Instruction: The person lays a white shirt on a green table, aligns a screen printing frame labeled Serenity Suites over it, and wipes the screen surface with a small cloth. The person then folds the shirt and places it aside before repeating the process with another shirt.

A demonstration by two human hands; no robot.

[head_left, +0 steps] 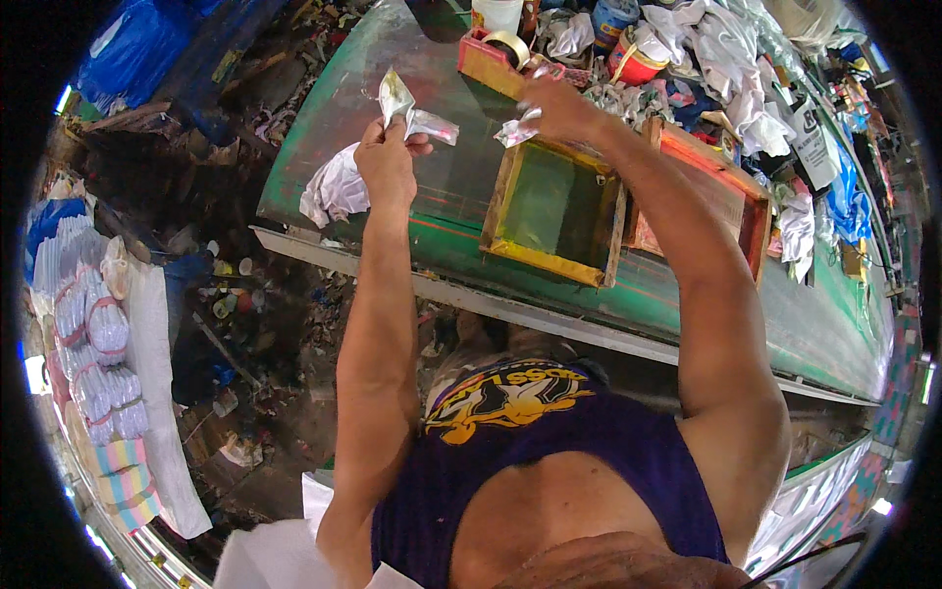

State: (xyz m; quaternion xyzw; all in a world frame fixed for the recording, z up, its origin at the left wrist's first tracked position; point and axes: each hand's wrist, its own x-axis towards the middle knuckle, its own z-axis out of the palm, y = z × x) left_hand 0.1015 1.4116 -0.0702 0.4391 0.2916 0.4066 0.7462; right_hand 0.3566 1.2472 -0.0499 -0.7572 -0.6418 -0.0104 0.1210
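Over the green table (319,128), near the yellow-edged frame (549,259), you seem to be mid-reach with your right hand (561,108), though I cannot tell its grip. Your left hand (389,162) pinches a crumpled pale piece (395,99) above the table's left part; the next move likely calls for a light, steady hold, as the piece looks creased, pointed and yellow-stained.

The left forearm (383,304) reaches straight across the near edge of the tabletop (451,191); the left hand (388,167) is raised toward its left end, fingers curled in a pinch. The right arm (702,255) slants inward, elbow slightly bent, the right hand (564,110) turned back-upward, fingertips pointing down.
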